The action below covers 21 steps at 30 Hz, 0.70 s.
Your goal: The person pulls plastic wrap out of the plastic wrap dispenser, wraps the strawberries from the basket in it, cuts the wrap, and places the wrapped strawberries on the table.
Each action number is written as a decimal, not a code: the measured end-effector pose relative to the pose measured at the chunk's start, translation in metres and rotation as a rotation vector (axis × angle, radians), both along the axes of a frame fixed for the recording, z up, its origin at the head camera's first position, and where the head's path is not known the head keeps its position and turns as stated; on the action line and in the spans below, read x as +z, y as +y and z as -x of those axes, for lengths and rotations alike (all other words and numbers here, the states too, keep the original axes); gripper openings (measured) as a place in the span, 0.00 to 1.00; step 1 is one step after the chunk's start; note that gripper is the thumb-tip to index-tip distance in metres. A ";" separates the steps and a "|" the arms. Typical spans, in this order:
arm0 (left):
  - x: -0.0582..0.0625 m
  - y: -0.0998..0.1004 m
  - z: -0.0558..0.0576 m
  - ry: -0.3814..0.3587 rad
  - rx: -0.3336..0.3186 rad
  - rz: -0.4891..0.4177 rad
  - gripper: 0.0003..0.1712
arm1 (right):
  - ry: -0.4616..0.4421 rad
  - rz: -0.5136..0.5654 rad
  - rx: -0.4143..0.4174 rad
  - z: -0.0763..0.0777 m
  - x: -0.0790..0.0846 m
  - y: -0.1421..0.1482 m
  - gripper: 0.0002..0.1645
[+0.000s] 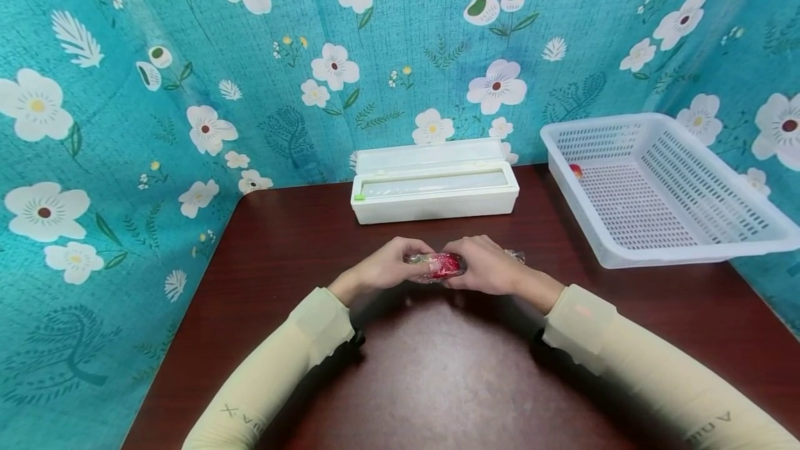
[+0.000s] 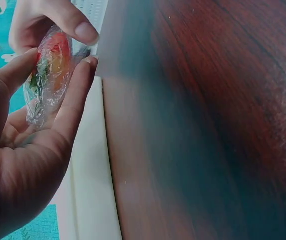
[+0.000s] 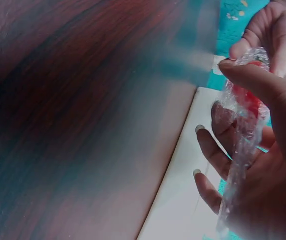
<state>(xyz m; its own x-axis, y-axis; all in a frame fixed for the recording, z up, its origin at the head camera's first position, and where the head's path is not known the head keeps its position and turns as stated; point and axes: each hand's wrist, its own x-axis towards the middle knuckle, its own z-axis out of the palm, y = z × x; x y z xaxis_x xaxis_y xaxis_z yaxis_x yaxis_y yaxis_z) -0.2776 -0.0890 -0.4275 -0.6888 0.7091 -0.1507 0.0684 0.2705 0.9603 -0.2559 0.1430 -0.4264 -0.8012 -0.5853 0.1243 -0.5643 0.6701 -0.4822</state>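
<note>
Over the table, both hands hold a red fruit (image 1: 448,266) wrapped in clear cling film (image 2: 41,106). The left wrist view shows yellow patches and green leafy bits through the film. My left hand (image 1: 392,266) grips its left end, the thumb on the near side and fingers beneath. My right hand (image 1: 490,268) pinches the other end between thumb and forefinger, its remaining fingers loosely bent. In the right wrist view, a twisted tail of film (image 3: 237,160) trails down along the right palm.
Behind the hands stands a long white cling film box (image 1: 434,208), its clear lid (image 1: 431,155) raised. A white slotted basket (image 1: 578,224) sits at the right with a small red-and-yellow thing (image 1: 576,171) inside. A flowered teal curtain (image 1: 387,33) hangs behind the dark wooden table (image 1: 281,242).
</note>
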 end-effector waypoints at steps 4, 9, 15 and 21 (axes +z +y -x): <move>0.001 0.000 0.000 0.005 0.010 0.006 0.14 | -0.086 0.071 -0.008 0.000 0.003 0.001 0.18; 0.003 0.001 0.000 0.054 0.018 0.048 0.14 | -0.127 0.093 -0.013 -0.002 0.007 0.000 0.15; 0.004 0.002 -0.003 0.077 0.008 0.034 0.14 | -0.162 0.091 -0.007 -0.003 0.009 -0.001 0.16; 0.005 0.001 -0.003 0.133 0.038 0.061 0.14 | -0.177 0.097 -0.022 -0.004 0.013 -0.003 0.14</move>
